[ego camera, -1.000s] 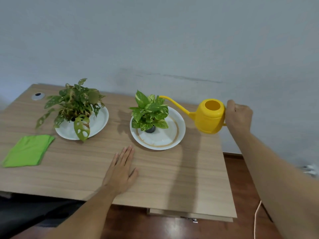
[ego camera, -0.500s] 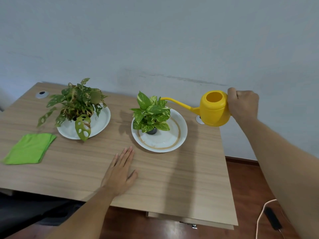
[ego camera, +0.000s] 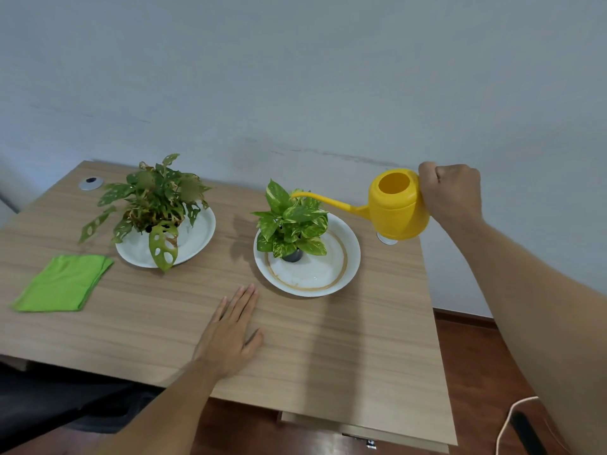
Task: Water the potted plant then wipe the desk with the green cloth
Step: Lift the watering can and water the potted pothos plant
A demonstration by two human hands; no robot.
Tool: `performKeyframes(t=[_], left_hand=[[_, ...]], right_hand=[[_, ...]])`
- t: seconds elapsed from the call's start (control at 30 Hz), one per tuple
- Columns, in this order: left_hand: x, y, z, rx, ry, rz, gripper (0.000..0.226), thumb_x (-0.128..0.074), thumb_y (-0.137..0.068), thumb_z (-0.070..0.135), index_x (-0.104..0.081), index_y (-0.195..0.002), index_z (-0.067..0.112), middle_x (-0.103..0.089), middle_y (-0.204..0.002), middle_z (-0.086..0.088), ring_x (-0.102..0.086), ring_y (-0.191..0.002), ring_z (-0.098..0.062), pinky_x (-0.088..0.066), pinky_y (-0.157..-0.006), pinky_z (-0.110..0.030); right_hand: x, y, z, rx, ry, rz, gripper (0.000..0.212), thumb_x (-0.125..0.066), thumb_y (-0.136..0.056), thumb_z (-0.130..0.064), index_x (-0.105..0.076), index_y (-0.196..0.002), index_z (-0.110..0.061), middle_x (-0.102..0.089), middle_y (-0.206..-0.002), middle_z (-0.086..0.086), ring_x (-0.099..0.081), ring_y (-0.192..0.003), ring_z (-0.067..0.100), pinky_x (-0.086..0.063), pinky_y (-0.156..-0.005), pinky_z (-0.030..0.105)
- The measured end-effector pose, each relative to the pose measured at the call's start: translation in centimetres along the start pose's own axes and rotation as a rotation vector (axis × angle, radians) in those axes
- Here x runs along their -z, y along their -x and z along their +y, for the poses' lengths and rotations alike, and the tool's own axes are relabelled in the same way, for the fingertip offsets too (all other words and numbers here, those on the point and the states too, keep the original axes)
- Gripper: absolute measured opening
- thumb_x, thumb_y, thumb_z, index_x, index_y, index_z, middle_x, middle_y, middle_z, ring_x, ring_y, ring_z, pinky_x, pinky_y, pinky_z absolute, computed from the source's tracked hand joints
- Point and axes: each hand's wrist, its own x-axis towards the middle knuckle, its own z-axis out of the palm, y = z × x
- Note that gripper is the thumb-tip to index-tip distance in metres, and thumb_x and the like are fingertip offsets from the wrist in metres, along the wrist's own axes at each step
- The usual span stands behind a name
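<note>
My right hand (ego camera: 451,195) grips the handle of a yellow watering can (ego camera: 395,206), held in the air above the desk's back right corner. Its long spout reaches left, with the tip over the leaves of a small green-and-yellow potted plant (ego camera: 290,223). That plant stands in a white plate (ego camera: 341,261) with a brown ring. My left hand (ego camera: 230,336) lies flat, palm down, fingers apart, on the wooden desk (ego camera: 345,356) in front of the plate. A folded green cloth (ego camera: 64,284) lies at the desk's left side.
A second plant (ego camera: 154,201) with holed leaves sits in a white plate (ego camera: 200,234) at the back left. A round metal grommet (ego camera: 91,183) is in the far left corner. The grey wall runs behind the desk. A white cable (ego camera: 512,418) lies on the floor at right.
My right hand has raised the watering can and tilted its spout down over the small plant. The left hand has stayed flat on the desk.
</note>
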Motion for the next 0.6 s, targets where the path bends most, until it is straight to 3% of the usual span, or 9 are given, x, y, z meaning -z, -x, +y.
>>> performKeyframes(t=[0.13,0.4,0.6], left_hand=[[0.0,0.0,0.0,0.004,-0.010,-0.003,0.088,-0.043,-0.110,0.056,-0.006,-0.182,0.020,0.001,-0.191,0.009,0.001,-0.177,-0.011,-0.005,-0.141,-0.045],[0.1,0.1,0.2,0.008,-0.016,-0.004,0.087,-0.038,-0.112,0.058,-0.003,-0.182,0.021,0.003,-0.191,0.009,0.003,-0.177,-0.010,-0.005,-0.141,-0.046],[0.0,0.2,0.2,0.007,-0.021,-0.002,0.085,-0.035,-0.113,0.058,0.000,-0.182,0.022,0.004,-0.191,0.010,0.003,-0.177,-0.011,-0.003,-0.141,-0.046]], right_hand=[[0.2,0.5,-0.1,0.033,0.001,-0.019,0.056,-0.051,-0.102,-0.018,-0.024,-0.053,-0.008,-0.023,-0.046,0.011,-0.023,-0.053,0.029,-0.027,-0.057,0.042],[2.2,1.1,2.1,0.059,0.059,-0.025,0.053,-0.051,-0.101,-0.015,-0.026,-0.055,-0.008,-0.027,-0.046,0.014,-0.028,-0.053,0.032,-0.040,-0.060,0.050],[3.5,0.7,4.7,-0.028,0.077,0.013,0.053,-0.049,-0.101,-0.018,-0.025,-0.054,-0.008,-0.026,-0.047,0.015,-0.027,-0.053,0.033,-0.030,-0.059,0.044]])
